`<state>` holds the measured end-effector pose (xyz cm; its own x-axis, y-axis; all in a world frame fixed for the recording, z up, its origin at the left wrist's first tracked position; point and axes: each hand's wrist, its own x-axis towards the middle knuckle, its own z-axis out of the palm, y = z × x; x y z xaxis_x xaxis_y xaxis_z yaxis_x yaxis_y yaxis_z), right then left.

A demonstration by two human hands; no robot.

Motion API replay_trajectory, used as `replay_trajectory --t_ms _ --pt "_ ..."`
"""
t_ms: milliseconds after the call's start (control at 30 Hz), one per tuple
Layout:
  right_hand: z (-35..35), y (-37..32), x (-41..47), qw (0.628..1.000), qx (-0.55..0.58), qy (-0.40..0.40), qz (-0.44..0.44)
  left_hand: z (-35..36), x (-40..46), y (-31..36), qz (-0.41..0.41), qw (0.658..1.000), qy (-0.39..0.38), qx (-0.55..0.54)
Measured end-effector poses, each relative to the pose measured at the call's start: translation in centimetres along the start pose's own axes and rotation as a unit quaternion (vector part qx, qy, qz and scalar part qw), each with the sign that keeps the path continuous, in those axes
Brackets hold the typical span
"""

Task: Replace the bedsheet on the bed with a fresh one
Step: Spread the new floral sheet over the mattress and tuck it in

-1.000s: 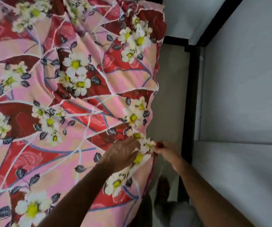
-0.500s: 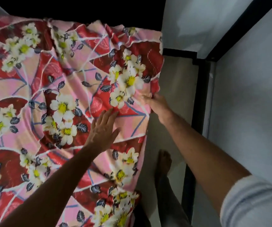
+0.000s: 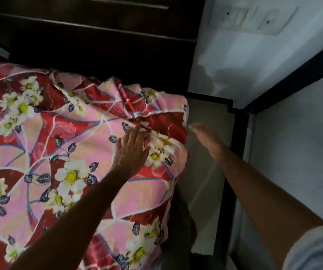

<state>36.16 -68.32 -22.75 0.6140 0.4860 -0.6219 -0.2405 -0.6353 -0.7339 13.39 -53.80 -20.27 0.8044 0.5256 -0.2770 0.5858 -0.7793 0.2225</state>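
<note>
A pink and red bedsheet [image 3: 63,145] with white flowers covers the bed and fills the left of the view. It is wrinkled and bunched near the far right corner. My left hand [image 3: 132,151] lies flat on the sheet close to that corner, fingers straight and spread. My right hand [image 3: 205,133] hovers just off the bed's right edge, fingers extended and blurred by motion, holding nothing.
A dark wooden headboard [image 3: 98,41] runs along the far side of the bed. A narrow strip of floor [image 3: 209,172] separates the bed from a white wall [image 3: 296,152] with a black skirting. A switch plate [image 3: 250,18] sits high on the wall.
Both hands moved along the right edge toward the far corner. My right hand let go of the sheet's edge and now hangs beside it. My left hand went from gripping to pressing flat.
</note>
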Motion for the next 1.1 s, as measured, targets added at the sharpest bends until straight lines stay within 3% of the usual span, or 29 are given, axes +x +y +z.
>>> replay_trajectory --t_ms 67,167,267,333,467,500,667,867,967,1000,1033,1100 --pt "0.8 -3.4 2.5 0.999 0.048 -0.013 -0.002 -0.6 2.4 -0.6 -0.001 0.999 0.038 -0.015" --pt "2.4 -5.9 5.9 0.997 0.01 -0.056 0.061 -1.4 5.7 -1.0 0.004 0.999 0.046 -0.013" --pt "2.9 -6.6 7.5 0.998 -0.043 -0.046 0.0 -1.2 7.4 -1.3 0.012 0.999 0.022 -0.032" --pt "1.1 -7.3 8.2 0.999 -0.023 -0.008 -0.02 -1.1 8.2 -1.3 0.033 0.999 -0.003 -0.029" --pt "-7.5 -7.1 11.5 0.966 0.165 0.19 0.053 -1.3 10.3 -0.3 0.099 0.995 -0.017 -0.01" --pt "-9.3 -6.8 12.3 0.961 0.179 0.198 0.074 -1.4 11.0 0.2 0.111 0.994 -0.023 0.003" --pt "-10.8 -6.8 15.6 0.975 0.164 0.113 0.101 -1.3 14.2 2.1 0.124 0.988 -0.071 0.067" --pt "-9.1 -6.9 18.8 0.965 0.159 0.176 0.109 -2.3 17.3 1.6 0.097 0.982 -0.124 0.108" --pt "-8.8 -6.4 17.9 0.958 0.044 0.225 0.174 -2.3 18.2 1.2 0.076 0.983 -0.121 0.115" --pt "-8.2 -6.4 16.8 0.955 -0.033 0.244 0.167 -2.3 18.4 1.1 0.073 0.983 -0.123 0.114" --pt "-7.2 -6.6 15.2 0.959 -0.103 0.246 0.093 -2.3 18.5 1.0 0.072 0.984 -0.123 0.111" --pt "-4.2 -7.3 11.7 0.955 -0.18 0.155 -0.178 -2.3 18.6 0.6 0.064 0.986 -0.11 0.11"
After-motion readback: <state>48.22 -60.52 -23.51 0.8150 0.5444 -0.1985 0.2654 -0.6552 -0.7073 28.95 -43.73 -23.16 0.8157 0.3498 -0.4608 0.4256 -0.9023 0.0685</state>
